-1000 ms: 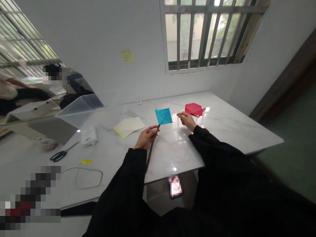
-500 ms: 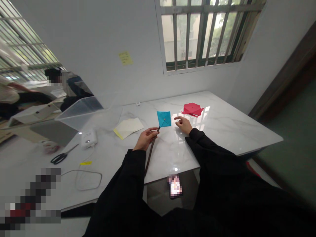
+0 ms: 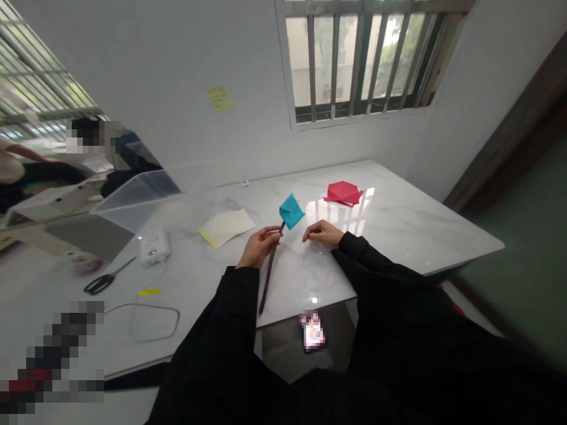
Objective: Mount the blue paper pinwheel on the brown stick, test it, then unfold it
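My left hand [image 3: 261, 245] is closed around the upper part of a dark brown stick [image 3: 267, 283], which slants down toward the table's front edge. At its top sits a small blue paper pinwheel [image 3: 291, 212], with a pin through its middle and its vanes folded in. To the right of the pinwheel and apart from it, my right hand [image 3: 323, 234] hovers low over the table with its fingers curled together and nothing visible in them. A stack of red paper pieces [image 3: 344, 192] lies beyond my right hand.
Cream paper sheets [image 3: 230, 226] lie left of the pinwheel on the white marbled table [image 3: 398, 230]. Farther left are black-handled scissors [image 3: 106, 282], a white power strip [image 3: 155, 247] and a looped cable [image 3: 177, 323]. A lit phone [image 3: 313, 332] rests below the table edge. Other people sit at far left.
The blue pinwheel has turned on its pin, from a square stance to a tilted diamond. My right hand's extended index finger has curled in, and that hand has dropped slightly.
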A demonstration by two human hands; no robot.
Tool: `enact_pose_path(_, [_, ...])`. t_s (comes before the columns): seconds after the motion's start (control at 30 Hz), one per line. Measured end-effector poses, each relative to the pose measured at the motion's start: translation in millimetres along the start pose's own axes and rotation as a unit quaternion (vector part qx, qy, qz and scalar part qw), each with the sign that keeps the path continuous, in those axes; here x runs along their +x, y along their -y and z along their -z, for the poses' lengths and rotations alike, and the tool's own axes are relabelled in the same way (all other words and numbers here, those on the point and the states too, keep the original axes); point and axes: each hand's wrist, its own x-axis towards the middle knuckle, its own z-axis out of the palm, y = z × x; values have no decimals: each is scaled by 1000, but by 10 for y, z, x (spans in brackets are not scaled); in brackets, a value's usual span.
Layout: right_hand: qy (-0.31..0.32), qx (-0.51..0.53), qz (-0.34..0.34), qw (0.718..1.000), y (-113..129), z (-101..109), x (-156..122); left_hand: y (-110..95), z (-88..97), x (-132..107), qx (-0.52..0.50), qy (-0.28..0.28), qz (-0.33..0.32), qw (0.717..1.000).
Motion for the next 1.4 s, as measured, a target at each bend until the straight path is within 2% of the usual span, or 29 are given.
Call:
enact_pose_path(0.1, [-60,-21,-14,998,23,-49,-10,17,8,7,-1,2,3,1000])
enact_pose_path(0.33, [-79,-63,-20,995,77,-119,-21,-10,-6,-12,10,0,3,1000])
enact_pose_path(0.43, [-102,-53,-23,993,66,-122,-17,-32,-17,-25,15,0,2,1000])
enact_pose_path(0.63, [-190,-22,-18,981,33,-103,-4,-35,-25,-28,15,7,1,1000])
enact_pose_path(0.87, [-251,36,-56,966,-42,-76,10,-9,-15,-19,33,33,-6,999])
enact_pose_path(0.97, [-248,31,-51,967,-49,-69,14,-6,-11,-22,49,49,-14,998])
enact_pose_path(1.17, [-190,-24,-37,981,4,-74,12,-23,-12,-41,54,54,-18,997])
enact_pose_path(1.4, [-216,-10,-53,975,21,-62,7,-30,-21,-46,63,50,-18,997])
